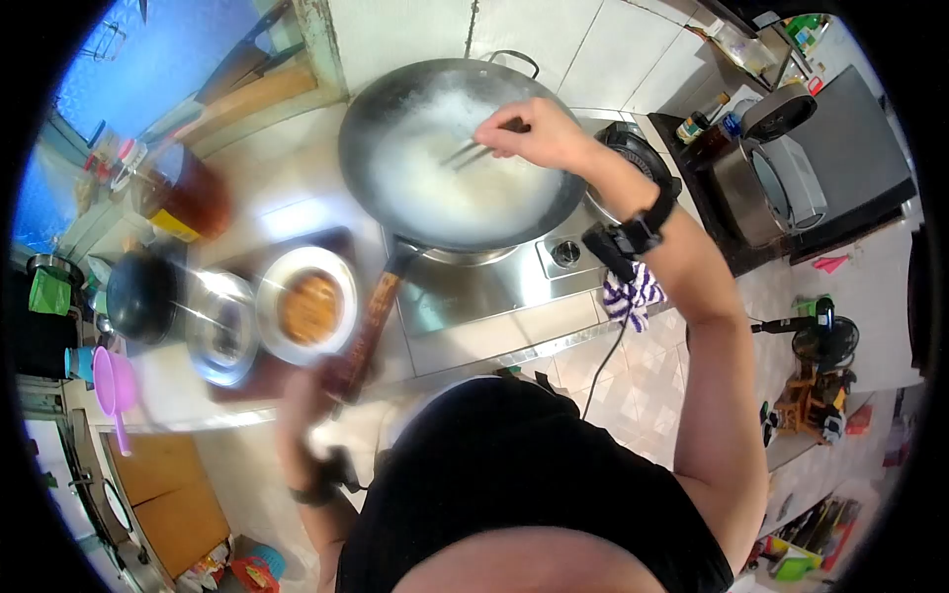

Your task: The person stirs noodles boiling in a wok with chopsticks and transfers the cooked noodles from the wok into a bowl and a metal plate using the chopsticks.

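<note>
A large dark wok (pixel 371 163) stands on the steel stove (pixel 474 296), with cloudy white liquid and steam inside. Over it, my right hand (pixel 534 133) is closed around dark chopsticks (pixel 473 155) whose tips reach down to the liquid. The wok's wooden handle (pixel 374 321) points toward my body. My left hand (pixel 314 393) is blurred by motion beside the handle's lower end; its fingers cannot be made out. Left of the handle, a white-rimmed plate (pixel 346 296) holds orange-brown food (pixel 310 308).
A metal dish (pixel 210 374) lies left of the plate, near a black pan (pixel 141 295) and a pink ladle (pixel 114 381). A large bottle (pixel 188 193) stands behind them. At right are a second burner (pixel 633 148), a striped cloth (pixel 638 296) and a metal pot (pixel 741 193).
</note>
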Demonstrator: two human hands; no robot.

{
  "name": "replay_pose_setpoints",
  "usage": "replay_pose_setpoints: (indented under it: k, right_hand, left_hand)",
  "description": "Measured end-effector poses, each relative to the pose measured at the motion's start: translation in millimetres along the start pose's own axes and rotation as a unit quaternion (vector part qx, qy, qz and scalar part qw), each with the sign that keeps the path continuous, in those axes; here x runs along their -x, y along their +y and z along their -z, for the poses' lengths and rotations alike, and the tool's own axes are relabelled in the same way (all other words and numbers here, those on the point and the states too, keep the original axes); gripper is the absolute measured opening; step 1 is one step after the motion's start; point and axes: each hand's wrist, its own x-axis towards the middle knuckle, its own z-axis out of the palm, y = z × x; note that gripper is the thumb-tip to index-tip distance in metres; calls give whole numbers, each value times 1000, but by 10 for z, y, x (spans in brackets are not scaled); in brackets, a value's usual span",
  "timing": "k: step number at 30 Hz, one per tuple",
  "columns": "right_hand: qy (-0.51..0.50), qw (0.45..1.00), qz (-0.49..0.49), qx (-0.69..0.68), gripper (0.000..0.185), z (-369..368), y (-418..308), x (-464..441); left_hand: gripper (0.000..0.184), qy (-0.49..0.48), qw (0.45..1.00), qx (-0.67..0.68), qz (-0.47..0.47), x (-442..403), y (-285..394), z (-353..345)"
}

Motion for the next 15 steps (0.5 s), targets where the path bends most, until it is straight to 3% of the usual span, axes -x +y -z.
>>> replay_pose_setpoints:
  k: [2,3,5,9,11,15]
  right_hand:
    - [-81,987,-114,-82,23,201,-334,99]
    - [-85,986,-115,-84,23,297,-398,131]
    - [-110,979,-170,31,22,478,-442,206]
    - [-78,981,-170,-50,25,673,-579,421]
    - [-10,995,-77,64,25,793,-522,460]
    - [39,993,-108,-12,24,882,-508,579]
  left_hand:
    - [33,-5,1000,17,19,37,72,25]
    - [33,-11,999,31,34,50,93,28]
    - [32,-1,1000,2,12,43,32,3]
    - [31,-10,1000,16,21,42,-41,-26]
    - [32,-5,1000,10,9,34,-2,-14]
    - [34,-15,999,-10,37,1,161,48]
